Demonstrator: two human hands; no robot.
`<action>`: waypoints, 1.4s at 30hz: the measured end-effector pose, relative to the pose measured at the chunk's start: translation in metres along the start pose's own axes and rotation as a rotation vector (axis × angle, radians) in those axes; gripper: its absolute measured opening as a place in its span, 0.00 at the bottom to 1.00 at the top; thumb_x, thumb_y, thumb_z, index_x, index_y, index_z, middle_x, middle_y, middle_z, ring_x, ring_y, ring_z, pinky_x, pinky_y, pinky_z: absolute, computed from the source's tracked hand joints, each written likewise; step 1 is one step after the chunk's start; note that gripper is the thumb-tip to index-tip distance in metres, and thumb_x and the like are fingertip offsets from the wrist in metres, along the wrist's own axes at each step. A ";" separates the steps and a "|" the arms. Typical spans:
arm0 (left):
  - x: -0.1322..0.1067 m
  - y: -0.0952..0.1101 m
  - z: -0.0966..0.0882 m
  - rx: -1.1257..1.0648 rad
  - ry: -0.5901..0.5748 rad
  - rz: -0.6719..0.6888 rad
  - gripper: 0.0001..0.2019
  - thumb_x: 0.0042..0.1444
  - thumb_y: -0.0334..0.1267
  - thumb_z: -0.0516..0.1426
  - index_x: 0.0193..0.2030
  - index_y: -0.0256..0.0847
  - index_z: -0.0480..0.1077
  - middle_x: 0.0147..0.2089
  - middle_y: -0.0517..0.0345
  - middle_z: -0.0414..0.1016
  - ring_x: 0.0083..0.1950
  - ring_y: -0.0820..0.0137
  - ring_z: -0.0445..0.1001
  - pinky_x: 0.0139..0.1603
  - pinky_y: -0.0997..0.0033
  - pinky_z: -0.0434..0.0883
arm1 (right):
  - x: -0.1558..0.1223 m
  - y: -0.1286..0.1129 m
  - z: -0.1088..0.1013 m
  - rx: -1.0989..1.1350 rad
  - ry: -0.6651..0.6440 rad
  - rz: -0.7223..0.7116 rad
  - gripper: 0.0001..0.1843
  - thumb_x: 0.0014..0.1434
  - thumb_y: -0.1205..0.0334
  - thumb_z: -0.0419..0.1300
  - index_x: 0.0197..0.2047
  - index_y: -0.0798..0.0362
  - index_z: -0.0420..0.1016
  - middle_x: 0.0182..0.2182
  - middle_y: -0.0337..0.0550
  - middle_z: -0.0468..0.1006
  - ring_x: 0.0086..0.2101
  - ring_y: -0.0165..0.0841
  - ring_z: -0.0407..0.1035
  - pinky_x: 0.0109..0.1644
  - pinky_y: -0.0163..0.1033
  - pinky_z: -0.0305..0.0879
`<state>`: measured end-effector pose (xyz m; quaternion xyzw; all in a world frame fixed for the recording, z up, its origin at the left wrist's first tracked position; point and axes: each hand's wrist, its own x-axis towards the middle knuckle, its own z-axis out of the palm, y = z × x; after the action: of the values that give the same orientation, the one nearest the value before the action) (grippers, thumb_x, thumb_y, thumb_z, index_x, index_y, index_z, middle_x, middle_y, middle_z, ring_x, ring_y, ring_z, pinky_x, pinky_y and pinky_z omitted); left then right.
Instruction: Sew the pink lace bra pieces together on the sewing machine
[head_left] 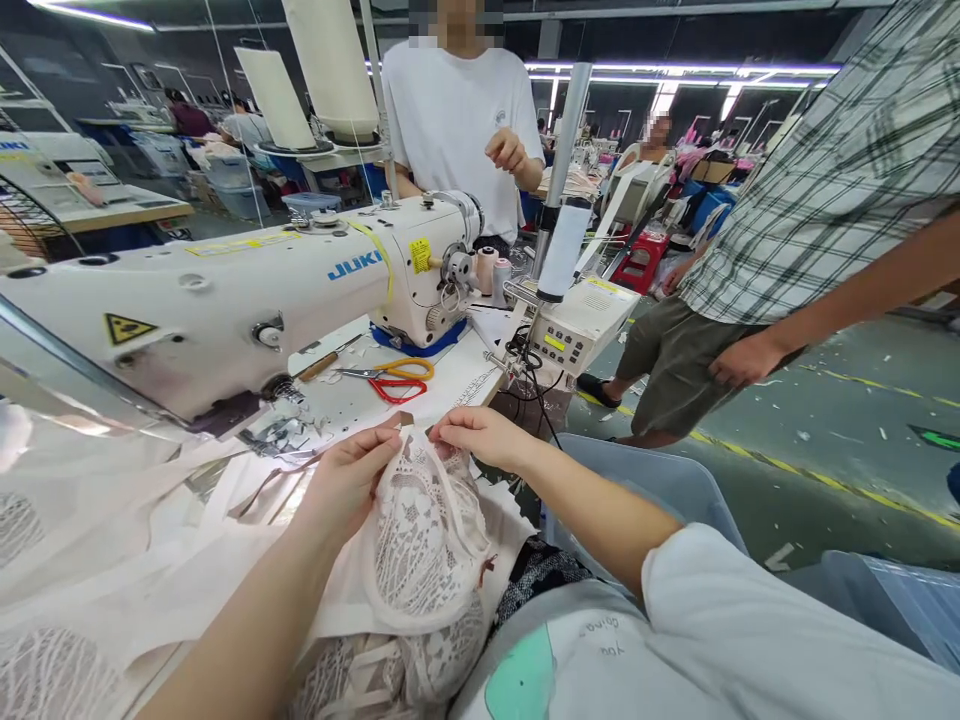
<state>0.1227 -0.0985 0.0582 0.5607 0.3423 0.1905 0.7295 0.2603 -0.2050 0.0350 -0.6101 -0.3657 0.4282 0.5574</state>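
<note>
A cream lace bra hangs between my two hands at the front edge of the sewing table. My left hand pinches its upper edge on one side, thumb against fingers. Close by on the right, my right hand is closed on the same upper edge, where a small brownish strip end shows. More pale lace pieces lie below in my lap and across the table at left. Just beyond my left hand is the needle area of a white sewing machine.
Scissors with orange and red handles lie on the table behind my hands. A control box and a blue-grey bin are at right. One person stands behind the machine, another at right.
</note>
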 end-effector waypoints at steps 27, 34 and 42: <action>-0.043 0.031 0.109 0.130 -0.110 0.361 0.15 0.27 0.44 0.69 0.22 0.39 0.73 0.20 0.62 0.69 0.24 0.74 0.64 0.22 0.77 0.60 | -0.077 -0.032 -0.059 0.033 0.180 -0.450 0.15 0.50 0.52 0.63 0.27 0.55 0.67 0.22 0.34 0.65 0.25 0.26 0.56 0.30 0.33 0.54; -0.039 0.017 0.138 0.083 -0.174 0.257 0.19 0.26 0.43 0.69 0.28 0.38 0.75 0.23 0.60 0.72 0.25 0.73 0.67 0.23 0.77 0.63 | -0.092 -0.027 -0.083 0.086 0.270 -0.445 0.08 0.49 0.60 0.60 0.26 0.55 0.67 0.22 0.34 0.65 0.25 0.26 0.56 0.29 0.32 0.54; -0.028 0.000 0.161 0.072 -0.118 0.252 0.16 0.25 0.43 0.68 0.23 0.39 0.72 0.19 0.63 0.69 0.21 0.77 0.61 0.21 0.78 0.58 | -0.097 -0.017 -0.098 0.113 0.350 -0.395 0.05 0.50 0.64 0.60 0.27 0.57 0.70 0.23 0.35 0.68 0.25 0.25 0.58 0.30 0.32 0.56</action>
<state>0.2179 -0.2281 0.0883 0.6353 0.2324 0.2348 0.6981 0.3167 -0.3289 0.0643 -0.5597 -0.3512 0.2188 0.7180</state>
